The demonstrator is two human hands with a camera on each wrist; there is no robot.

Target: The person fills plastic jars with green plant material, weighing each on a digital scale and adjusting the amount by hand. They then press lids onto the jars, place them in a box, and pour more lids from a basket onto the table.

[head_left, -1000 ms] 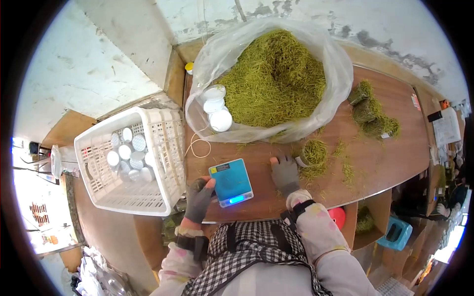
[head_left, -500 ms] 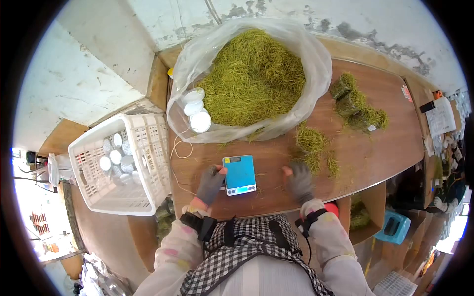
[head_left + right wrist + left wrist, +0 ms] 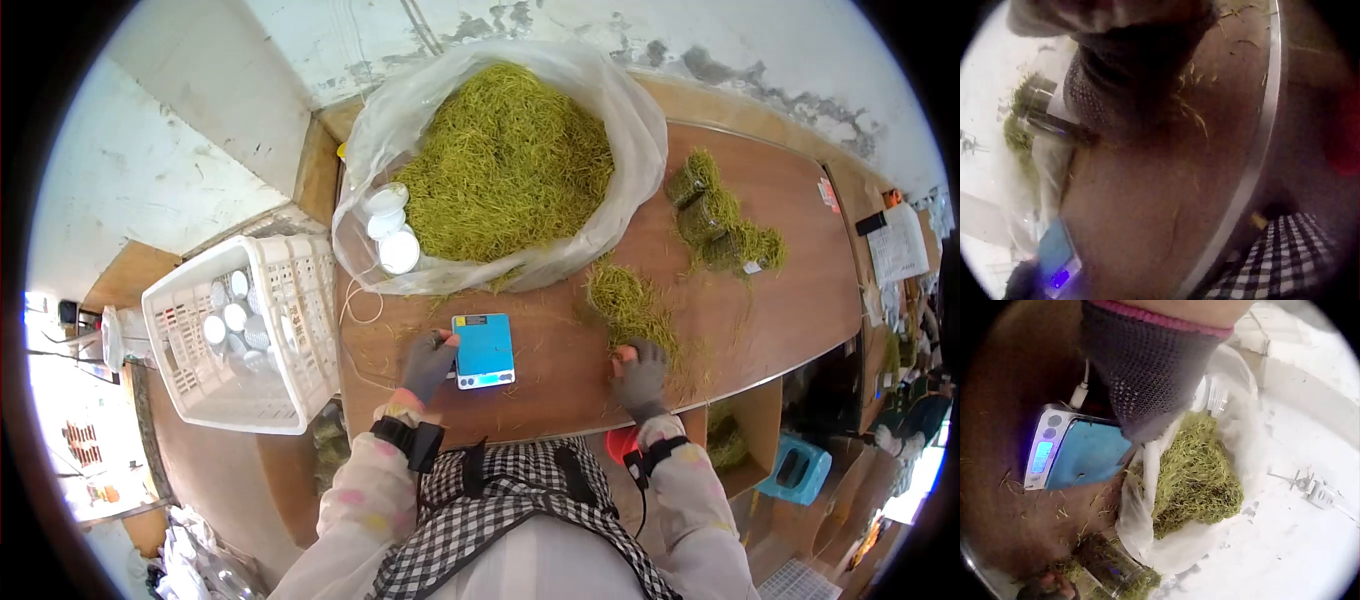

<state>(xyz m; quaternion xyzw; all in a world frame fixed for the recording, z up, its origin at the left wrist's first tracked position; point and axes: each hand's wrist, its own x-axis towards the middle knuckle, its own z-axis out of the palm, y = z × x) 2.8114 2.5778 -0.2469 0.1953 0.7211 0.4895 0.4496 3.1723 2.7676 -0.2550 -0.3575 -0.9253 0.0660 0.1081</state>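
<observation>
The blue-topped scale lies on the table, its display lit in the left wrist view. My gloved left hand rests at its left edge, fingers loosely bent; their tips are hidden in the left wrist view. To the right, my gloved right hand is low over the table, loosely bent, just below loose green strands. A clear jar of these strands lies on its side near that hand. Behind the scale, a large open plastic bag holds a heap of the strands and several white-lidded jars.
On the left stands a white basket with several lidded jars. Several strand-filled jars lie at the back right. A cable runs left of the scale. Below the table's front edge are an open cardboard box and a blue stool.
My right hand has moved right, away from the scale and to the near side of the loose strands. My left hand has stayed at the scale's left edge. The head view has shifted.
</observation>
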